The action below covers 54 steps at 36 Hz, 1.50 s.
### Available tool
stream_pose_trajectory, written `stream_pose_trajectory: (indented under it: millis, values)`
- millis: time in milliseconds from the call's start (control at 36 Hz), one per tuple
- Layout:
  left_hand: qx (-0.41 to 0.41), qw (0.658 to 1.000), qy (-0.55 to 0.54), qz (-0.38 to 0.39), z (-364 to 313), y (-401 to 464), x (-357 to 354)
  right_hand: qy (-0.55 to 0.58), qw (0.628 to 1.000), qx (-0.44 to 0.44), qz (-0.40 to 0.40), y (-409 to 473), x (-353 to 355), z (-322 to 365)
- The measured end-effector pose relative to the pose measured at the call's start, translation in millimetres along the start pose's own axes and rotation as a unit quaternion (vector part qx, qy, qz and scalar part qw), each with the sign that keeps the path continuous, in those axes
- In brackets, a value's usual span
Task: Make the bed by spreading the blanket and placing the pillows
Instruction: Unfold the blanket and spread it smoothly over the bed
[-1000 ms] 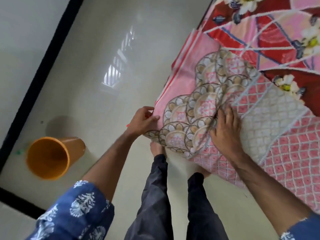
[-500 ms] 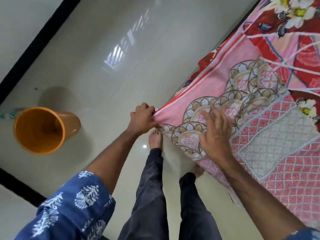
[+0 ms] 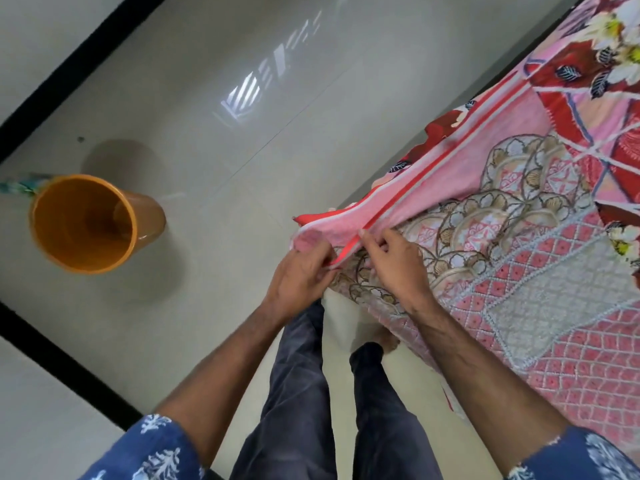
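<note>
In the head view, the pink blanket (image 3: 519, 216) lies spread over the bed (image 3: 581, 74) at the right of the frame. Its red-striped border runs as a long diagonal from the lower middle up toward the upper right, following the bed's edge above the floor (image 3: 242, 109). The near corner of the blanket points toward the lower left, lifted off the bed and bunched into a loose fold. Beyond the pink blanket, a red floral cover shows at the upper right, and a sliver of it hangs below the border stripe.

The left hand (image 3: 299, 271) has its fingers curled and grips the lifted corner from below, with pink cloth bulging out just above its knuckles. The right hand (image 3: 394, 261) sits just beside it, thumb and forefinger pinching the red edge stripe, the other fingers bent loosely over the scalloped print. The two hands nearly touch, and the corner of the blanket is caught between them, with the rest of the cloth stretching away up and right from the right hand.

An orange bucket (image 3: 90, 223) stands on the floor well to the left of the hands. The person's dark trouser legs (image 3: 301, 393) and bare feet are below the hands, beside the bed's edge.
</note>
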State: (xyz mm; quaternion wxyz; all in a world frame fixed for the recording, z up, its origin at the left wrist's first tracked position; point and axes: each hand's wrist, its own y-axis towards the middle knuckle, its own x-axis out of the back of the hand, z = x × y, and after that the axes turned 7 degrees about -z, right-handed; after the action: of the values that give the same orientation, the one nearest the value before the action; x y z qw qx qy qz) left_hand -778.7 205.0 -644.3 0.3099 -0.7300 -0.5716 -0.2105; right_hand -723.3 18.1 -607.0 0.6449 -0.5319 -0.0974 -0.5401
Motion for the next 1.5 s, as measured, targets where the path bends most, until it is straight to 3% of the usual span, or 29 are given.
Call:
stream_pose_trajectory:
  millis: [83, 194, 278, 444, 556, 667, 722, 750, 806, 944, 1111, 1194, 1278, 1361, 1500]
  values:
    - [0.0, 0.998, -0.043, 0.036, -7, -10, -7, 0.124, 0.981, -0.133, 0.073, -6, -10, -1]
    - [-0.016, 0.996, -0.059, 0.066, -14, -20, -18, 0.215, 0.957, -0.192, 0.022, -12, -22, -9]
    - [-0.031, 0.996, -0.017, 0.078, -13, -23, -19, 0.303, 0.919, -0.25, 0.011, -19, -24, -15]
    - [-0.005, 0.984, 0.16, 0.084, 13, -31, -9, 0.36, 0.898, -0.252, 0.002, -41, -12, -28]
    - [0.029, 0.984, 0.171, 0.025, 30, -39, 0, 0.369, 0.898, -0.239, 0.006, -49, -6, -33]
    - [0.106, 0.993, 0.021, -0.047, 39, -39, 6, 0.401, 0.897, -0.186, 0.015, -48, 1, -24]
    - [0.186, 0.972, -0.135, -0.052, 34, -38, 13, 0.43, 0.889, -0.154, 0.04, -45, 4, -16]
    - [0.24, 0.945, -0.22, -0.04, 29, -37, 17, 0.434, 0.887, -0.145, 0.056, -42, 4, -13]
    - [0.307, 0.893, -0.328, -0.018, 24, -37, 21, 0.418, 0.895, -0.133, 0.085, -39, 1, -9]
    - [0.323, 0.883, -0.339, -0.026, 16, -45, 24, 0.204, 0.963, -0.059, 0.164, -47, -12, -14]
    - [0.359, 0.85, -0.376, -0.08, 2, -55, 29, -0.026, 0.972, -0.016, 0.231, -84, -37, -40]
    - [0.364, 0.831, -0.413, -0.075, -14, -58, 32, -0.151, 0.972, -0.01, 0.178, -108, -56, -49]
    - [0.356, 0.81, -0.461, -0.066, -32, -60, 33, -0.197, 0.979, 0.004, 0.058, -131, -68, -55]
    - [0.323, 0.806, -0.491, -0.07, -50, -58, 33, -0.136, 0.989, -0.017, -0.05, -142, -71, -65]
    - [0.264, 0.82, -0.499, -0.091, -80, -63, 34, -0.047, 0.985, -0.081, -0.144, -163, -62, -114]
